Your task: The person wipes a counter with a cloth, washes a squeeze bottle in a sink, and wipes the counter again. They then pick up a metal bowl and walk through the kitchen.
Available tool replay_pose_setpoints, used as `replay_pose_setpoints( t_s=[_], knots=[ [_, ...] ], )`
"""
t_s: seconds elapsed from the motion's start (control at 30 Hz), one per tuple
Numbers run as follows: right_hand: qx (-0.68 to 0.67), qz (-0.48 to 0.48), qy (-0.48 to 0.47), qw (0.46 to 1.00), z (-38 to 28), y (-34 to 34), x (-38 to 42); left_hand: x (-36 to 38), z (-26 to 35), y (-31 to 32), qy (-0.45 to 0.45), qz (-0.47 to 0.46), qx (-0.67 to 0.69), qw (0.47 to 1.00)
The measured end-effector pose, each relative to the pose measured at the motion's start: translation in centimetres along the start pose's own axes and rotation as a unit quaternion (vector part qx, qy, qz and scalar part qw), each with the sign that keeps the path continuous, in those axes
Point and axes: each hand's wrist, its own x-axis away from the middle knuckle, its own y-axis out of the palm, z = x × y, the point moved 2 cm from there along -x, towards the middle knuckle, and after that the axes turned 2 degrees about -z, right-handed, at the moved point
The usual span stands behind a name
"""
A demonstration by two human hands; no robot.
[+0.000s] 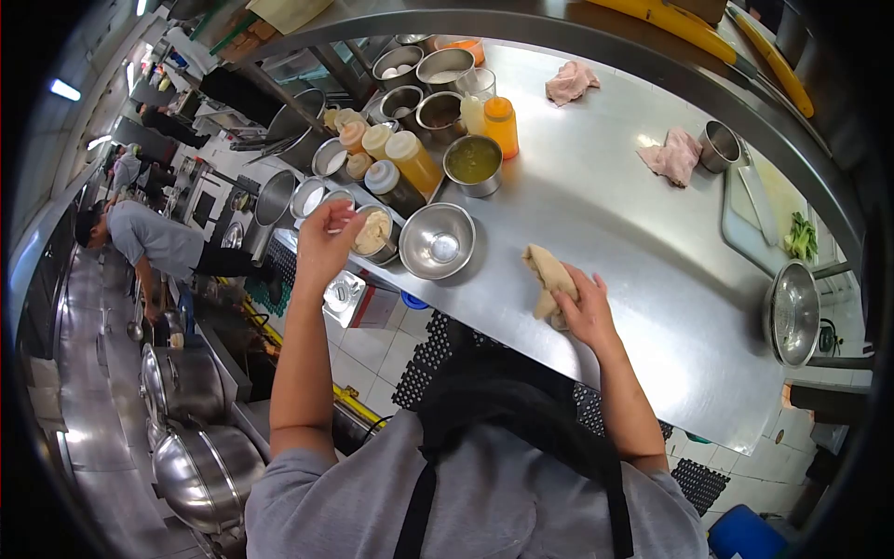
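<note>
My left hand (326, 247) is raised over the table's left edge, beside a metal container of pale cream-coloured paste (374, 233) and small tubs of white contents. Its fingers are curled together; whatever is between them, if anything, is too small to make out. A folded beige cloth (548, 279) is gripped in my right hand (587, 309), low against the steel table (643, 270). Between both hands stands a metal mixing bowl (437, 241) with nothing visible inside.
Squeeze bottles (413, 160), an orange bottle (501, 127) and a pot of greenish liquid (473, 166) crowd the left side. Pink cloths (674, 156), a knife (759, 205) on a cutting board (745, 233) and a colander (792, 314) lie right. A co-worker (154, 238) bends at far left.
</note>
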Motion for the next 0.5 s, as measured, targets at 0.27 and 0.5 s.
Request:
replay_pose_setpoints(
  t_s=[0.27, 0.5],
  knots=[
    [0.226, 0.074, 0.008, 0.971, -0.1, 3.0, 3.4, -15.2, -4.1, 5.9, 0.244, -0.010, -0.339, 0.909],
    [0.032, 0.254, 0.026, 0.966, 2.0, 4.7, 4.7, -18.6, -0.9, 9.3, 0.166, -0.231, -0.441, 0.851]
  ],
)
